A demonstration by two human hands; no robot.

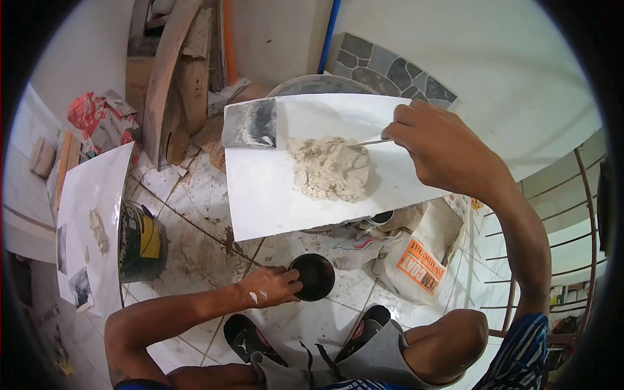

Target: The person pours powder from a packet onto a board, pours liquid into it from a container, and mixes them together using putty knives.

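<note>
My left hand (270, 286) grips the rim of a small round black bowl (316, 279), held low in front of the white board (260, 201). On that board lies a mound of wet, off-white paste (328, 172). Above the board's right part, my right hand (442, 146) is closed around a thin metal tool (372, 142). Its far end meets the paste, so I cannot make out its exact kind. A flat dark-grey plate (260, 123) smeared with paste rests at the board's far left corner.
At left, a second white board (84, 214) with paste smears leans by a dark bucket (143, 240). An open white sack (416, 266) stands below the main board's right side. Wooden planks (170, 84) lean at the back. Metal bars (539, 247) run along the right.
</note>
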